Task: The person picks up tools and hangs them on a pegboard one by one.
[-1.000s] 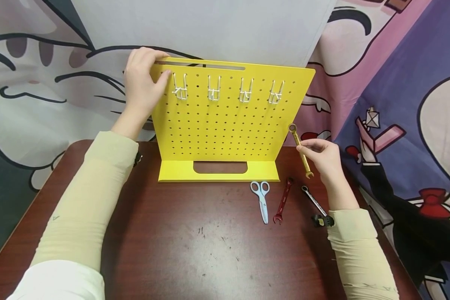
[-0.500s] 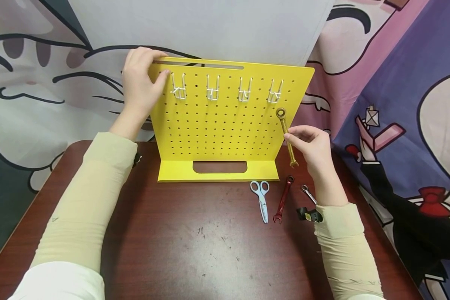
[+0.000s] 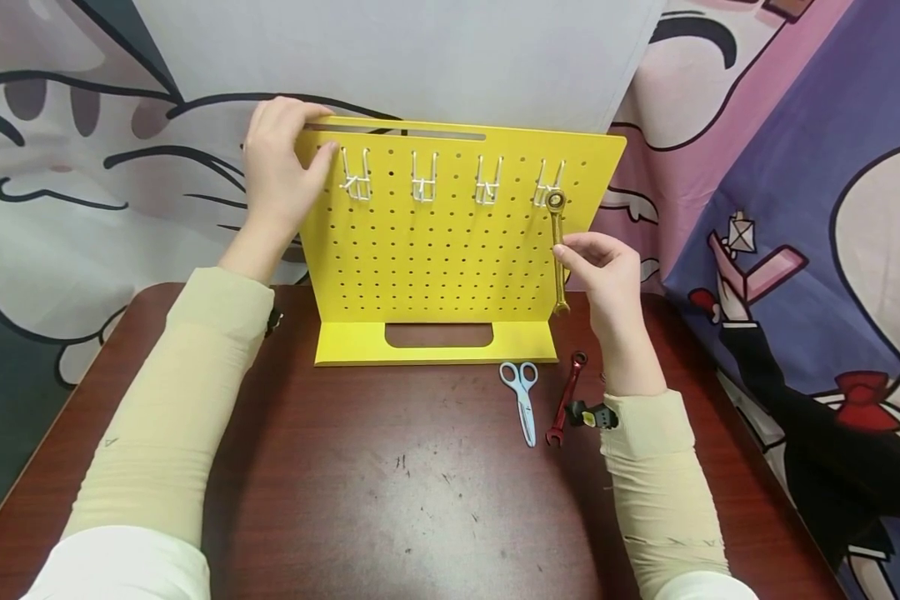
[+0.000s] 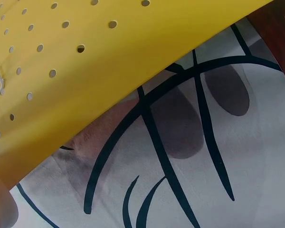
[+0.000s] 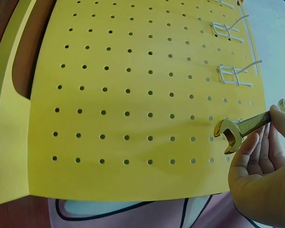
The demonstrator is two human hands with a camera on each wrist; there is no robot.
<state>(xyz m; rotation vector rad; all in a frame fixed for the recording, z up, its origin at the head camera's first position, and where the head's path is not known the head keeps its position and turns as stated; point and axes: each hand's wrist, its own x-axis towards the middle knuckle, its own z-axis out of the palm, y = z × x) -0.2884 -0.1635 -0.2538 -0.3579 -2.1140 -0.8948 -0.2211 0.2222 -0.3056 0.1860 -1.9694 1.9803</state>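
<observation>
A yellow pegboard point(image 3: 442, 312) stands upright on the table, with white wire hooks along its upper part. My left hand point(image 3: 277, 171) grips its top left corner, thumb in front and fingers over the edge. My right hand point(image 3: 611, 275) pinches a gold combination wrench point(image 3: 558, 271) by its shaft, ring end up. That ring end overlaps the bottom of the rightmost hook point(image 3: 543, 187) in the head view. The open end of the wrench point(image 5: 230, 133) points down the board in the right wrist view. Only a fingertip point(image 4: 2, 206) shows in the left wrist view.
Light blue scissors point(image 3: 526, 408) and a red wrench point(image 3: 570, 387) lie on the brown table point(image 3: 390, 500) in front of the board's right side. A small black device point(image 3: 591, 415) on the right wrist overlaps the red wrench. A printed cloth point(image 3: 780, 208) hangs behind and at the right.
My right hand has carried the gold wrench left and up, from beside the board to in front of the rightmost hook. The forearm now covers the silver wrench. My left hand stays put.
</observation>
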